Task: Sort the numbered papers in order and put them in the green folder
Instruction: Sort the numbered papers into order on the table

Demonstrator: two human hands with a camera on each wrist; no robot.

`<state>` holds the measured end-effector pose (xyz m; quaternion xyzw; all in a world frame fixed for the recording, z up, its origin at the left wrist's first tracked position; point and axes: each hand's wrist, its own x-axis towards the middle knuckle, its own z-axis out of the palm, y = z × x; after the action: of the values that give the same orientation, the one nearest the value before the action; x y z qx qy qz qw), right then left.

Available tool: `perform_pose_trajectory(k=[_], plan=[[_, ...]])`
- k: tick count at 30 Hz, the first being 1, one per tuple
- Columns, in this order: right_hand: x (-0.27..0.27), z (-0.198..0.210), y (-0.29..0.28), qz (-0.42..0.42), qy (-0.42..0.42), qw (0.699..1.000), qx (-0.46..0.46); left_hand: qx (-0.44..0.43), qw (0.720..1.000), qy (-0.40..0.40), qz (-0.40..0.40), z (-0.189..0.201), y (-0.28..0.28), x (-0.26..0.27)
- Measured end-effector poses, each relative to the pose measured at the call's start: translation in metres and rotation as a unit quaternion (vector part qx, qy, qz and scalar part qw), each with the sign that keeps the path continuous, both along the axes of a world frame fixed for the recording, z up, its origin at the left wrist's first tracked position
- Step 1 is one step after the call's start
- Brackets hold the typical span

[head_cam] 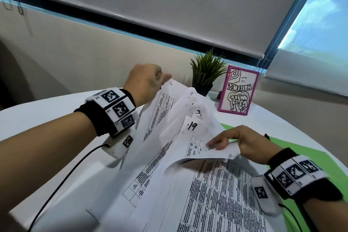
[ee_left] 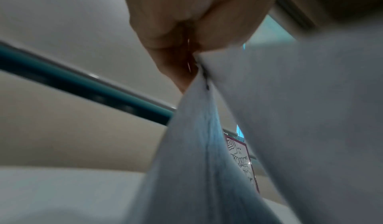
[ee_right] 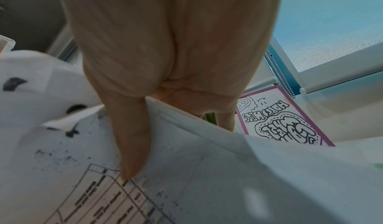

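Several white printed papers (head_cam: 169, 156) with tables fan out over the round table. My left hand (head_cam: 148, 81) is raised and pinches the top corner of lifted sheets (ee_left: 207, 129), fingers curled. One sheet bears a handwritten 19 (head_cam: 192, 126). My right hand (head_cam: 235, 142) grips the curled edge of another sheet (ee_right: 207, 162), thumb on top. The green folder (head_cam: 293, 149) lies flat beneath the papers at the right, mostly covered.
A small potted plant (head_cam: 205, 73) and a pink-framed drawing (head_cam: 239, 92) stand at the table's far edge. A black cable (head_cam: 62, 181) runs from my left wrist. White table (head_cam: 37, 118) surface shows at the left. Window blinds hang behind.
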<state>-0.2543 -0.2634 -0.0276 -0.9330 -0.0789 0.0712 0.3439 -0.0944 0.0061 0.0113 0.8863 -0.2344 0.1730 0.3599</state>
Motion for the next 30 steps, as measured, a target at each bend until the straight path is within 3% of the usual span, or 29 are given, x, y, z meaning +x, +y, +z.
perform_pose_trajectory(k=[2, 4, 8, 10, 14, 18, 21, 26, 30], plan=[[0.000, -0.001, -0.001, 0.008, -0.007, 1.000, -0.005, 0.017, 0.990, 0.134, -0.035, -0.008, 0.009, 0.006], [0.000, -0.004, -0.002, 0.009, -0.009, 1.000, 0.003, 0.069, 0.951, 0.292, -0.074, -0.022, 0.019, 0.008], [0.001, -0.008, -0.002, 0.006, -0.002, 1.000, 0.019, 0.160, 0.905, 0.380, -0.101, -0.045, 0.038, 0.012], [0.002, -0.008, -0.003, 0.008, 0.002, 1.000, 0.022, 0.172, 0.907, 0.368, -0.107, -0.050, 0.042, 0.010], [0.005, -0.008, -0.003, 0.015, 0.006, 1.000, 0.027, 0.177, 0.971, 0.157, -0.029, -0.043, 0.044, 0.008], [0.006, -0.007, -0.002, 0.017, 0.009, 0.999, 0.029, 0.160, 0.986, 0.045, -0.006, -0.041, 0.042, 0.007], [0.006, -0.006, -0.001, 0.016, 0.014, 1.000, 0.023, 0.187, 0.979, 0.067, -0.036, -0.046, 0.043, 0.011], [0.006, -0.005, 0.000, 0.009, 0.018, 1.000, 0.023, 0.186, 0.968, 0.170, 0.001, -0.055, 0.050, 0.024], [0.005, -0.006, 0.000, 0.006, 0.022, 0.999, 0.025, 0.226, 0.960, 0.150, 0.066, -0.054, 0.055, 0.017]])
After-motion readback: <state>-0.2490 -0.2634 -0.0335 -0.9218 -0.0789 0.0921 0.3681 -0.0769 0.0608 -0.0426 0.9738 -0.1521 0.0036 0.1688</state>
